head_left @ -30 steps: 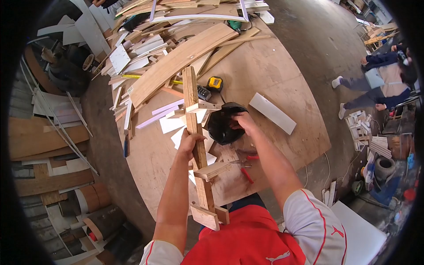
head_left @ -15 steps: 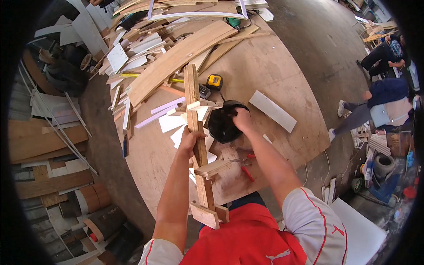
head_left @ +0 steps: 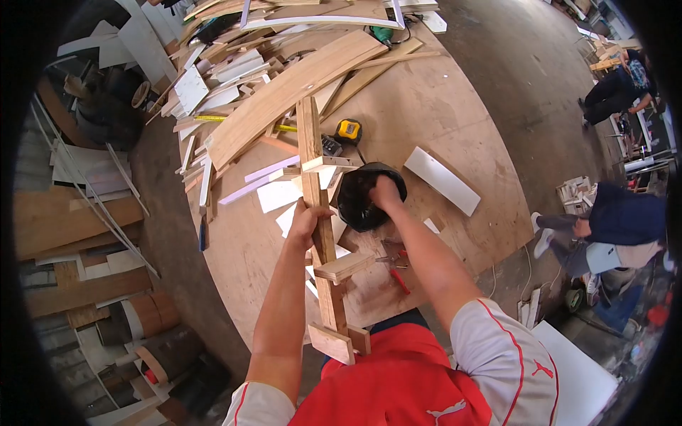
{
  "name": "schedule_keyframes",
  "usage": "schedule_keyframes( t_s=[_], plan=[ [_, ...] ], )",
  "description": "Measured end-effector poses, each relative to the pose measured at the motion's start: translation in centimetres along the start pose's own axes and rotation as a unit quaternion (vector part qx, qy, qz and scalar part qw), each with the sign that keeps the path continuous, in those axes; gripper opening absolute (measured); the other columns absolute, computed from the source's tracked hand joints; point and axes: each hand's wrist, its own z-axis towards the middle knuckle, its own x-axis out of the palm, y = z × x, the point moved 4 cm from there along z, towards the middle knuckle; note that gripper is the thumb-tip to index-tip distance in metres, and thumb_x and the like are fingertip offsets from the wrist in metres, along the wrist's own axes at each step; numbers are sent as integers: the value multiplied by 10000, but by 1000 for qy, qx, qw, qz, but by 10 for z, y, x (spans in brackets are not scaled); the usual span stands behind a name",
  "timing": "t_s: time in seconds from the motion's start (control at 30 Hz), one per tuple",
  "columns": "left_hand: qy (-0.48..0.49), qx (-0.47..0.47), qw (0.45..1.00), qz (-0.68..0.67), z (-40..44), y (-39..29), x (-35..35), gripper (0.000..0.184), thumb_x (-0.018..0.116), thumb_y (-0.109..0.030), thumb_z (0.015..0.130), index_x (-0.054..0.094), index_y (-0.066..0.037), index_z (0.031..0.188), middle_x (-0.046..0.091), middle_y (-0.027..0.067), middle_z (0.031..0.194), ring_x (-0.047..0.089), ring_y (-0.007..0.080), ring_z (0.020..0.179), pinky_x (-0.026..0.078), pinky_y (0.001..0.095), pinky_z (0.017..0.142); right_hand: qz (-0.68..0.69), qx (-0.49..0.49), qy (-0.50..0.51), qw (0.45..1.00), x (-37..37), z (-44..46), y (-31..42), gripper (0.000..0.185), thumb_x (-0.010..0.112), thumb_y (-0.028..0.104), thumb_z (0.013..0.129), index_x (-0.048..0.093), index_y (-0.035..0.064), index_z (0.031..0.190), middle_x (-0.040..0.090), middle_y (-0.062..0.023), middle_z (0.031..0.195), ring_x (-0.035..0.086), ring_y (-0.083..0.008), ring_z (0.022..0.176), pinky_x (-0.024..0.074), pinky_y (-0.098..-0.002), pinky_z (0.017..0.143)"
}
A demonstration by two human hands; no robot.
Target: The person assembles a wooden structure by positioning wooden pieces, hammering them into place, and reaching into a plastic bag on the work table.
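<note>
My left hand (head_left: 307,221) is wrapped round a long wooden post (head_left: 310,153) with short wooden blocks fixed across it. The post stands close in front of me, its lower end near my shirt. My right hand (head_left: 383,192) reaches into a black bag (head_left: 359,215) on the table; its fingertips are hidden inside. Red-handled pliers (head_left: 398,278) lie on the table below the bag. A yellow and black tape measure (head_left: 349,130) sits just beyond it, beside a dark grey tool (head_left: 331,146).
A white-faced board (head_left: 442,180) lies right of the bag. Wood offcuts and a wide plank (head_left: 295,96) cover the table's far left. A blue-handled tool (head_left: 202,233) rests at the left edge. Two people (head_left: 614,224) are on the right, away from the table.
My right hand has gone from the bag's rim down into its opening, which now shows wider. My left hand keeps its hold on the post. The nearer person on the right has shifted.
</note>
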Motion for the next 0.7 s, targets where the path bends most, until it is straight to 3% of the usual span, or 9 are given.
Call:
schedule_keyframes(
  t_s=[0.1, 0.2, 0.4, 0.7],
  plan=[
    [-1, 1, 1000, 0, 6, 1, 0, 551, 725, 21, 743, 443, 6, 1216, 596, 133, 973, 638, 254, 840, 578, 411, 723, 295, 131, 134, 937, 22, 18, -29, 253, 609, -15, 851, 722, -10, 1077, 759, -146, 979, 728, -260, 765, 581, -382, 665],
    [1, 1, 1000, -6, 10, 2, 2, 545, 723, 14, 748, 444, 5, 1216, 598, 134, 985, 638, 250, 844, 578, 408, 743, 382, 143, 171, 897, 3, 11, -21, 221, 598, -16, 908, 726, 11, 1085, 735, -66, 913, 675, -173, 714, 532, -312, 607],
    [2, 8, 1000, -11, 13, -2, 6, 553, 718, 15, 748, 439, 7, 1226, 605, 136, 991, 641, 242, 848, 579, 398, 745, 398, 159, 193, 883, -10, 8, -8, 179, 615, 27, 953, 724, 17, 1095, 732, -76, 890, 685, -176, 698, 541, -320, 583],
    [-8, -6, 1000, -2, 11, -11, 12, 632, 740, 25, 718, 432, 3, 1269, 606, 138, 1032, 642, 255, 876, 587, 401, 749, 412, 152, 153, 885, 2, 23, -30, 266, 608, -58, 849, 706, -44, 1096, 750, -122, 933, 724, -219, 727, 597, -325, 633]
  ],
)
